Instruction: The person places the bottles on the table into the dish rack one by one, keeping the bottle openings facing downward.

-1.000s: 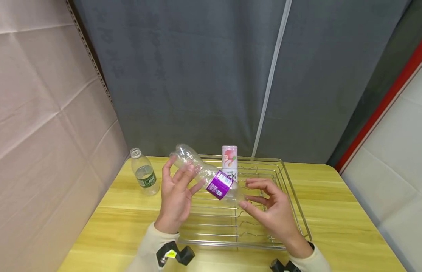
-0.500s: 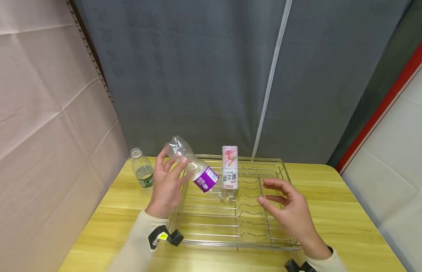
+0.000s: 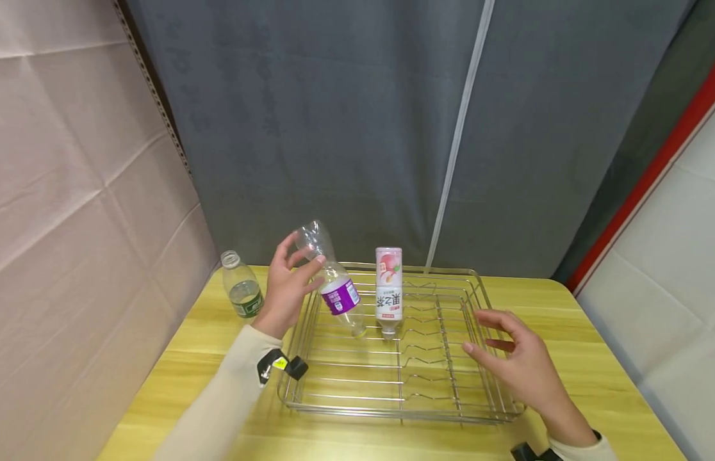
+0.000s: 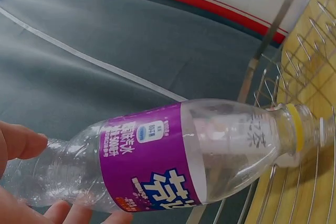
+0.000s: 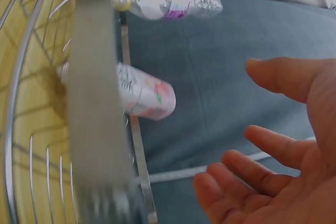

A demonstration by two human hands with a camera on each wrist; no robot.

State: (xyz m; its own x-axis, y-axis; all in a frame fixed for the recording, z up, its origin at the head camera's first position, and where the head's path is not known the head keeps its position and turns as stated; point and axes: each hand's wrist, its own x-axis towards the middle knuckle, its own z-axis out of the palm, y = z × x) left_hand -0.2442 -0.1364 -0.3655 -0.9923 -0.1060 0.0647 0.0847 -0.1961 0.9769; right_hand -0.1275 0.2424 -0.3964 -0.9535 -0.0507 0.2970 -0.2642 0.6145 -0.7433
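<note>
My left hand [image 3: 286,282] grips a clear plastic bottle [image 3: 315,238] with a purple label, near its base. The bottle is tilted neck down, and its mouth, with a yellow ring [image 4: 295,128] round the neck, is at the wires of the metal rack [image 3: 357,413]. Just right of it a pink and white bottle [image 3: 389,282] stands upside down in the rack. My right hand [image 3: 521,362] hovers over the rack's right side, fingers apart and holding nothing. In the right wrist view a blurred rack bar hides part of the pink bottle [image 5: 149,94].
A clear bottle with a green label [image 3: 242,288] stands upright and uncapped on the wooden table [image 3: 179,378], left of the rack. Behind the table hangs a grey curtain [image 3: 311,128]. Pale sheets [image 3: 92,224] line the left side.
My right hand has let go of the purple-labelled bottle's neck and moved right. My left hand has swung the bottle steeper, its neck now lower and left of the pink bottle.
</note>
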